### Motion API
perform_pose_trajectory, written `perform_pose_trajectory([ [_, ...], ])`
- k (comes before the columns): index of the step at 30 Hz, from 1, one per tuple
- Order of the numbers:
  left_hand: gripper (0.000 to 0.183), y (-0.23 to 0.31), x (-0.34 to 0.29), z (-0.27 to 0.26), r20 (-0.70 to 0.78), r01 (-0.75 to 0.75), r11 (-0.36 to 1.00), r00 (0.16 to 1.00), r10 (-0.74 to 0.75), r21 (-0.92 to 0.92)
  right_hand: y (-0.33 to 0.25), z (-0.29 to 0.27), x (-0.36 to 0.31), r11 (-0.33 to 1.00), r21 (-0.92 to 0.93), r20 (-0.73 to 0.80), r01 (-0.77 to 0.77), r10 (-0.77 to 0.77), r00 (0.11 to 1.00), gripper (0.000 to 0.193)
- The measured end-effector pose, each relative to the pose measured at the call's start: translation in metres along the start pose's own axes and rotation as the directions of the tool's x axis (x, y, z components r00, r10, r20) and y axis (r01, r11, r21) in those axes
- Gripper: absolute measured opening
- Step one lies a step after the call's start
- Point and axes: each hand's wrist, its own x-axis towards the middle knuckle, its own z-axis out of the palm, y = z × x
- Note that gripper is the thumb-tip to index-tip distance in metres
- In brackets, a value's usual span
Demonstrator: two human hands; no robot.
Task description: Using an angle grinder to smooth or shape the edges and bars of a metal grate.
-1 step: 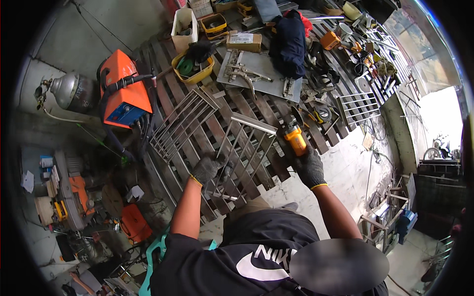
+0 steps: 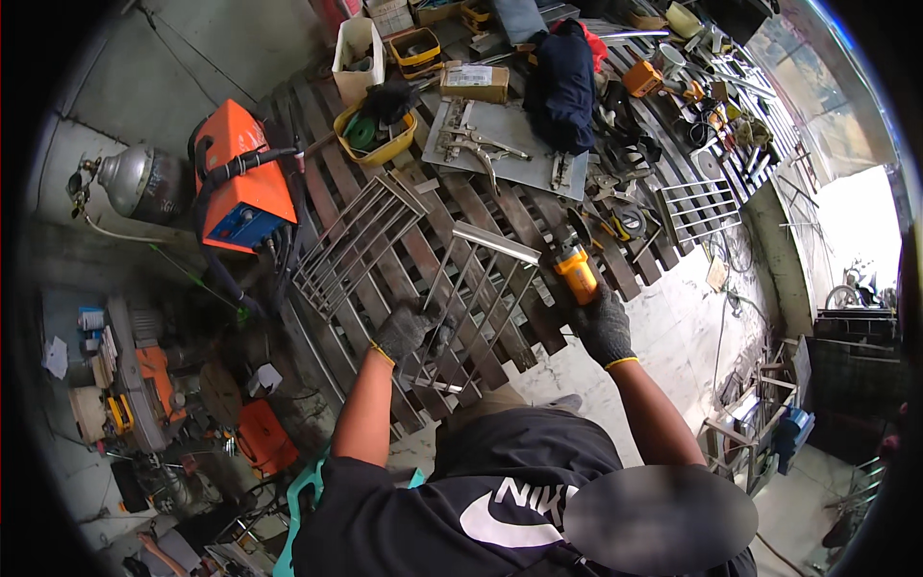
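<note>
My left hand (image 2: 402, 332), in a grey knit glove, is closed around the left side of a small barred metal frame (image 2: 495, 242) lying on the slatted bench. The frame has a broad flat bar along its far end and several thin rods. My right hand (image 2: 604, 329), gloved alike, grips the body of a yellow angle grinder (image 2: 577, 274). Its head points away from me, just right of the frame's far right corner; whether the disc touches the metal or spins, I cannot tell. A second barred frame (image 2: 361, 245) lies to the left.
An orange welding machine (image 2: 245, 178) stands left beside a gas cylinder (image 2: 144, 183). Farther back on the slatted bench (image 2: 327, 144) are a yellow tub (image 2: 385, 149), a metal plate with locking clamps (image 2: 481, 144), dark cloth (image 2: 562, 91) and a tape measure (image 2: 630, 223). Another frame (image 2: 697, 212) lies right.
</note>
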Motion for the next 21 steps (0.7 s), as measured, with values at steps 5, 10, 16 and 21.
perform_pose_trajectory([
  [5,0.033,0.006,-0.005,0.001,-0.028,0.06,0.996,0.998,-0.058,0.067,-0.004,0.007,0.011,0.999,-0.019,0.009,-0.042,0.042,0.999,0.059],
  [10,0.033,0.0,-0.008,0.0,-0.071,0.068,0.997,0.995,-0.065,0.048,-0.007,0.008,0.018,0.999,-0.016,0.032,-0.048,0.048,0.998,0.065],
  [16,0.035,-0.034,0.005,-0.033,-0.078,0.202,0.979,0.977,-0.199,0.027,-0.018,0.007,0.022,0.996,-0.076,-0.001,-0.049,0.049,0.999,0.069],
  [21,0.043,-0.069,0.027,-0.066,-0.121,0.013,0.583,0.982,0.147,0.812,-0.024,0.015,0.042,0.997,-0.072,-0.089,0.007,-0.014,0.996,0.067],
])
